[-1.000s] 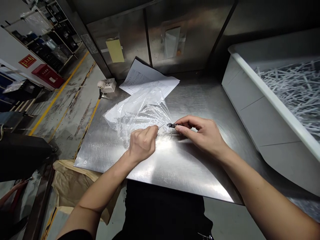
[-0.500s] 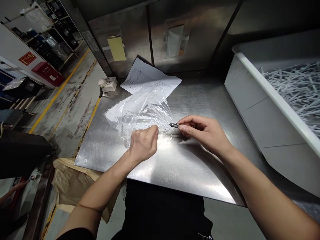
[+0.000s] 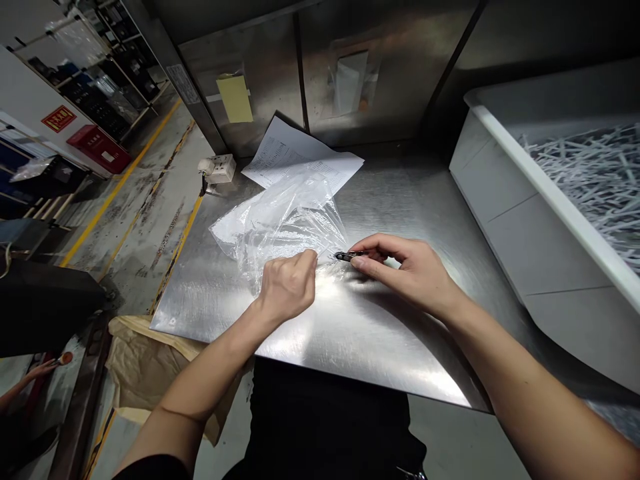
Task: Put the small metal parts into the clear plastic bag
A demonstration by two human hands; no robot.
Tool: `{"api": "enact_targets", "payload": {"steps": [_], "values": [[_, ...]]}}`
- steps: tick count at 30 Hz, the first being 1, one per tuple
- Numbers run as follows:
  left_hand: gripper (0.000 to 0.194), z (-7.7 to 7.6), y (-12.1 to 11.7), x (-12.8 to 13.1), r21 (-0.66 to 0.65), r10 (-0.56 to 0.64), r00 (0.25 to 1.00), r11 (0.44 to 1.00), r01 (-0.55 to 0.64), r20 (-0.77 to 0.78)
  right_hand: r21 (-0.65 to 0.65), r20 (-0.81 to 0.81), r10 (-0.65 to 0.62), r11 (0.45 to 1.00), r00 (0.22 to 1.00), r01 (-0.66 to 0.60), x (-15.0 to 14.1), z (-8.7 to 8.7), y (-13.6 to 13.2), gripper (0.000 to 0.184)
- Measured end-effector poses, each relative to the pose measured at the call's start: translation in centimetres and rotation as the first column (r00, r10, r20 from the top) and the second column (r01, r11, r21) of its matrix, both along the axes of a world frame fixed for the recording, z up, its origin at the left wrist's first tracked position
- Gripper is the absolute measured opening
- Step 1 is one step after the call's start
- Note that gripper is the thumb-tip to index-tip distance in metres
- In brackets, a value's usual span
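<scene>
My left hand [image 3: 289, 285] is closed in a fist over the near edge of a clear plastic bag [image 3: 285, 227]. A thin whitish strip [image 3: 324, 254] sticks out from its thumb side, pointing right. Between the thumb and fingers of my right hand [image 3: 400, 267] is a small metal nail clipper [image 3: 343, 256], its jaws facing left, close to the strip's end. Whether the jaws touch the strip I cannot tell. Small whitish pieces show through the crumpled bag, which lies on the steel table [image 3: 395, 193].
Printed paper sheets [image 3: 295, 150] lie behind the bag, with a power socket [image 3: 220, 169] to their left. A large grey bin [image 3: 505, 200] of white strips stands at the right. A brown paper sack [image 3: 145, 367] hangs below the left edge. Another person's hand [image 3: 45, 368] shows far left.
My right hand has brought the nail clipper slightly left and down, nearer the strip, and its lever shows more. My left hand has hardly moved. The other person's hand now shows an orange-brown object.
</scene>
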State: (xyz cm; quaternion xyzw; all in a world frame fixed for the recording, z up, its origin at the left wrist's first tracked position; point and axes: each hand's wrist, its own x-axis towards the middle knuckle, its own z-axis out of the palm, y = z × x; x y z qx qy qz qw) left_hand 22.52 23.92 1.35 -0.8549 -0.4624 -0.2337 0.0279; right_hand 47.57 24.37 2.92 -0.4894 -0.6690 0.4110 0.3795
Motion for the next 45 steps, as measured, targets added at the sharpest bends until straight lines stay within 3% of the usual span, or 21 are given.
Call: {"api": "enact_targets", "payload": {"steps": [12, 24, 30, 45], "values": [[0.019, -0.15, 0.11, -0.03, 0.051, -0.023, 0.998, 0.998, 0.026, -0.055, 0.013, 0.012, 0.005, 1.000, 1.000, -0.005, 0.05, 0.11, 0.08, 0.030], [0.024, 0.01, -0.07, 0.06, -0.181, 0.008, 1.000, 0.983, -0.005, 0.016, -0.160, -0.166, -0.038, 0.987, 0.985, 0.011, -0.52, 0.24, 0.17, 0.040], [0.022, -0.14, -0.15, 0.04, -0.141, -0.065, 0.993, 0.987, 0.078, 0.095, -0.122, -0.181, -0.127, 0.987, 0.975, 0.106, -0.17, -0.07, 0.45, 0.033], [0.021, -0.33, -0.25, 0.46, 0.034, -0.219, 0.970, 0.976, 0.216, 0.102, -0.056, -0.151, -0.114, 0.993, 0.982, 0.107, -0.44, -0.38, 0.43, 0.025]]}}
